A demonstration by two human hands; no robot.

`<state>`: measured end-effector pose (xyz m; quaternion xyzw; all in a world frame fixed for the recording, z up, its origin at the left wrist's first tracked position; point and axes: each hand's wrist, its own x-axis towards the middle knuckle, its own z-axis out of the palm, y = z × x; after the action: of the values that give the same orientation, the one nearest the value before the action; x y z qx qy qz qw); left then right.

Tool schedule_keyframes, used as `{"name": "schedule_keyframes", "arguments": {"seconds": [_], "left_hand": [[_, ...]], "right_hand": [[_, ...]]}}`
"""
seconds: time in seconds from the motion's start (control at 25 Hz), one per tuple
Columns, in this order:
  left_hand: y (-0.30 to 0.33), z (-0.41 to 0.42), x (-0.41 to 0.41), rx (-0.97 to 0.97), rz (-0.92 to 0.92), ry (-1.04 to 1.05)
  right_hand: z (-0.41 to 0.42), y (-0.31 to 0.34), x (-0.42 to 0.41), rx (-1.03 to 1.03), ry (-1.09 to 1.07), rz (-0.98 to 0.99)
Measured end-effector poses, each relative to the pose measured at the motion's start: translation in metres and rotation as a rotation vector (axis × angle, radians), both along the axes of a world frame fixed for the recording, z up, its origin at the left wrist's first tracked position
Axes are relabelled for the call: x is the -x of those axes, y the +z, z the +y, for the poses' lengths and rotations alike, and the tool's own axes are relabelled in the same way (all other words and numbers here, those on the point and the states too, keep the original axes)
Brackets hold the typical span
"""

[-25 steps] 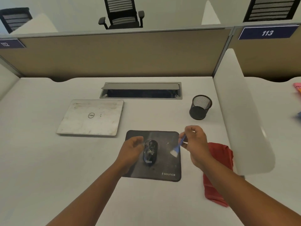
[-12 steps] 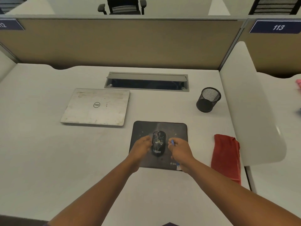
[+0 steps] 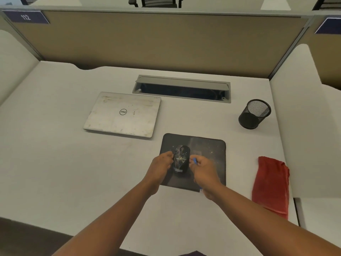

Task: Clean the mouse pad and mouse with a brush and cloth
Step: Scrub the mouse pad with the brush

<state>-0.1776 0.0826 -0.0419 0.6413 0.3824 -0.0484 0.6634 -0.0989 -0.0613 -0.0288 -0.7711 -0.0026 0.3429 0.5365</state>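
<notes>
A dusty black mouse lies on a dark mouse pad speckled with dust, near the desk's front. My left hand grips the mouse's left side. My right hand sits just right of the mouse and holds a blue brush; only the blue handle tip by my fingers and a bit of blue under my wrist show. A red cloth lies folded on the desk to the right of the pad, touched by neither hand.
A closed white laptop lies behind and left of the pad. A black mesh pen cup stands at the back right. A cable tray is set into the desk. White dividers flank the desk.
My right hand has swung the brush in from the pad's right edge to the mouse's right side. My left hand stays on the mouse. The camera has shifted to the left.
</notes>
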Motion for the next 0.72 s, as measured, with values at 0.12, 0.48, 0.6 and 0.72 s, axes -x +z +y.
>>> {"name": "schedule_keyframes", "arguments": {"seconds": [0.12,0.48,0.6,0.72], "left_hand": [[0.003,0.025,0.020,-0.054,0.018,0.049],[-0.005,0.121,0.098,-0.085,0.101,0.193],[-0.007,0.135,0.105,-0.083,0.098,0.207],[-0.009,0.143,0.105,-0.088,0.094,0.192]], "right_hand": [[0.029,-0.001,0.016,-0.031,0.041,0.052],[0.122,-0.004,0.069,0.006,0.262,0.187],[0.138,-0.006,0.075,0.027,0.297,0.211],[0.145,-0.011,0.076,0.077,0.321,0.215]]}}
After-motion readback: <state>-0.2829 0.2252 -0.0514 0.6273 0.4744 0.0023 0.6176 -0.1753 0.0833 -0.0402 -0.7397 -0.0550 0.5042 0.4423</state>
